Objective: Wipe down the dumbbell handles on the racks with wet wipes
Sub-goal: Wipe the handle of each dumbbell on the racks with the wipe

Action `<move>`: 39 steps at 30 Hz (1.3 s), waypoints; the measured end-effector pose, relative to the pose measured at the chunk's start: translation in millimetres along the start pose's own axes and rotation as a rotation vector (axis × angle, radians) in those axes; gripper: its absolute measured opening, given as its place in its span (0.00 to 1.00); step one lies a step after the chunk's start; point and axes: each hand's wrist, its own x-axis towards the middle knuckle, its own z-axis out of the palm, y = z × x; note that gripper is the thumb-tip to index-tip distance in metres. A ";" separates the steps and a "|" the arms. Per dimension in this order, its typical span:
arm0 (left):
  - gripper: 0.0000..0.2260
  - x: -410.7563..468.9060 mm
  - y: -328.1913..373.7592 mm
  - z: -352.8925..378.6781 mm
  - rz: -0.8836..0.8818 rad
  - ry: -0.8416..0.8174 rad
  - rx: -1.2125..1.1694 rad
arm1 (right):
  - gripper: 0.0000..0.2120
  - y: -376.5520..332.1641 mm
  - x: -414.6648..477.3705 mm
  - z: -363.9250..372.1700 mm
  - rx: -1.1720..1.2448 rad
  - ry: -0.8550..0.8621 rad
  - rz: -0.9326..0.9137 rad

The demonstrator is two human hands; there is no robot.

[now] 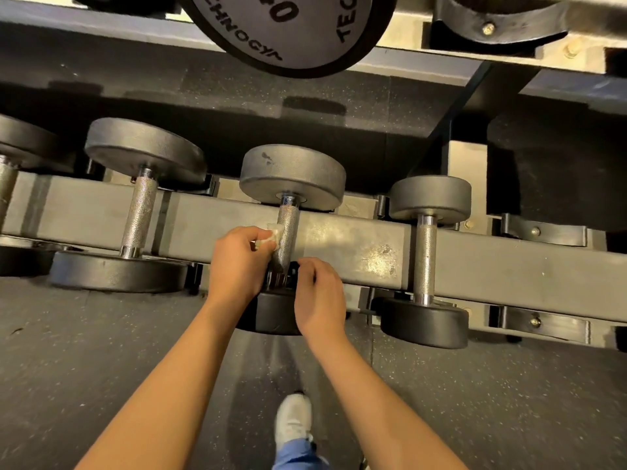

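The middle dumbbell lies across the grey rack beam (339,245), its knurled steel handle (288,228) running away from me. My left hand (237,262) pinches a small crumpled white wet wipe (273,234) against the left side of that handle. At the handle's near end, my right hand (320,296) hovers with fingers curled, just above the near black head (271,317); whether it touches the dumbbell is unclear. It holds nothing that I can see.
Another dumbbell (139,212) rests to the left and a smaller one (425,259) to the right on the same beam. A large 40 weight head (288,28) hangs on the upper tier. Empty cradles (543,232) lie far right. My shoe (293,422) stands on rubber flooring.
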 end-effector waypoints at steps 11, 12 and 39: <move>0.05 47.4 5.9 1.6 0.066 -0.068 -0.090 | 0.14 2.0 0.4 2.7 0.121 0.019 0.118; 0.04 46.1 6.2 1.8 0.089 -0.075 -0.091 | 0.14 1.1 0.0 2.4 0.109 0.027 0.120; 0.03 47.6 11.4 7.2 0.139 -0.004 -0.041 | 0.12 -0.8 -2.0 0.9 0.142 0.085 0.089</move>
